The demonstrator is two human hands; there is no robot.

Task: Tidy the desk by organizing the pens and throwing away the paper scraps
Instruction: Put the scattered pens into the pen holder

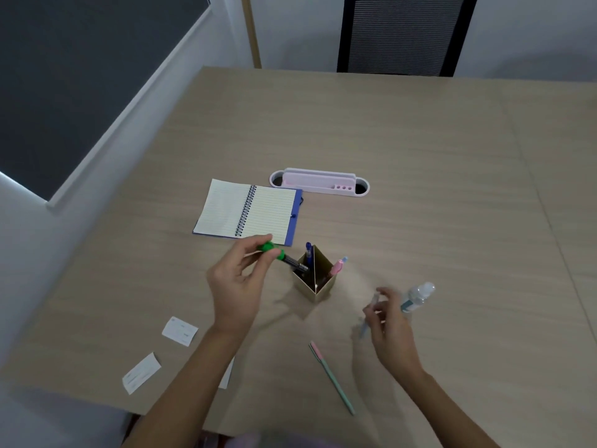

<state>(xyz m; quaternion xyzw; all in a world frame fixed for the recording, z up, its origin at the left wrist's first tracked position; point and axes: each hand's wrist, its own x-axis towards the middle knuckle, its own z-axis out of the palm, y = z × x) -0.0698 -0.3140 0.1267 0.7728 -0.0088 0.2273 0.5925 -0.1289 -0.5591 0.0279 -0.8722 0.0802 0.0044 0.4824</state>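
Taking the gold square pen holder [315, 279] with its diagonal divider as our landmark on the light wood-grain desk [420, 189], we start nearest the camera. A slim teal pen with a pink cap [332, 378] lies flat on the desk, nearer us than the holder and slightly right. Three white paper scraps lie nearer and to the left of the holder: one [141, 372] closest to the desk edge, one [179, 331] beyond it, and one [227, 373] partly hidden under our left forearm. Our right hand [389, 328], right of the holder, is blurred; its fingers curl around a thin pale pen [368, 318]. Just beyond that hand stands a clear plastic bottle with a teal label [418, 297]. Our left hand [239, 279], left of the holder, pinches a green-capped marker [281, 255] whose dark tip reaches into the holder's left compartment. A blue pen [308, 253] and a pink pen [337, 268] stand in the holder. Beyond it lies an open spiral notebook with a blue cover [248, 213], and farther still a pale pink oblong desk organizer [319, 182].
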